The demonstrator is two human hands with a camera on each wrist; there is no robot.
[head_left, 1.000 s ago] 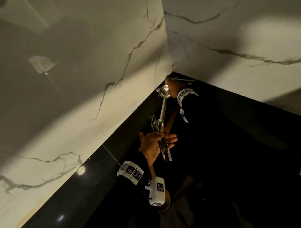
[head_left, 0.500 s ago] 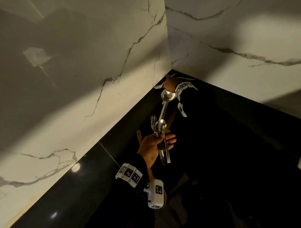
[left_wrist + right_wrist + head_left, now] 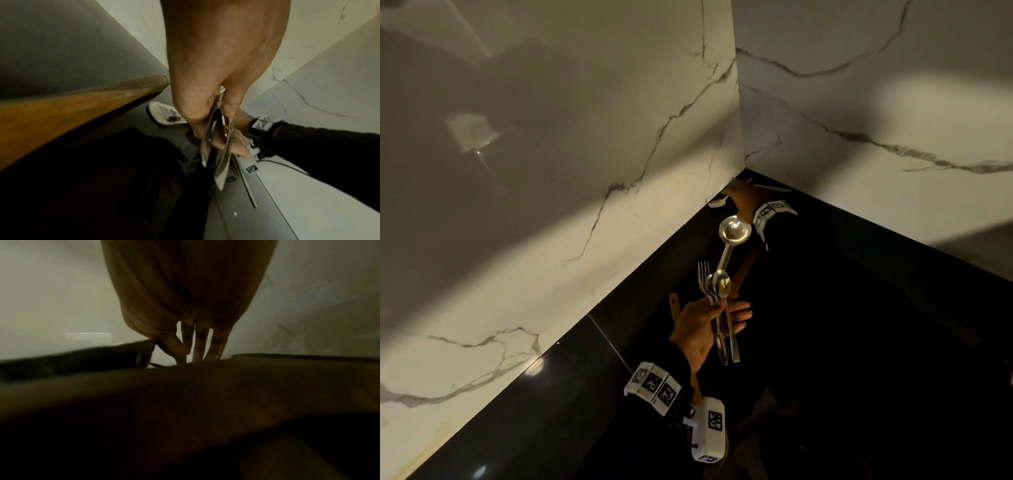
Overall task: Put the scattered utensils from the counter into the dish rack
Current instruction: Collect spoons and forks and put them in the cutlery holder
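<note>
My left hand [image 3: 707, 330] grips a bundle of metal utensils above the black counter [image 3: 859, 325]: a fork [image 3: 703, 274], a spoon [image 3: 722, 282] and a long ladle [image 3: 734, 230] whose bowl points toward the corner. Their handles [image 3: 222, 170] hang below my fingers in the left wrist view, and a wooden utensil [image 3: 72, 116] lies along the hand. My right hand [image 3: 746, 197] reaches into the counter's far corner, its straight fingers [image 3: 198, 350] pointing down at the surface. Beside it a spoon [image 3: 717, 203] lies at the wall's foot, and another utensil [image 3: 774, 187] lies along the back wall. No dish rack is in view.
Two white marble walls [image 3: 585, 171] meet at the corner and close in the counter on the left and at the back. The counter is dark and glossy, and its right side is in deep shadow.
My right hand has pushed further into the corner, toward the utensils lying there. The left hand keeps its bundle and has hardly moved.
</note>
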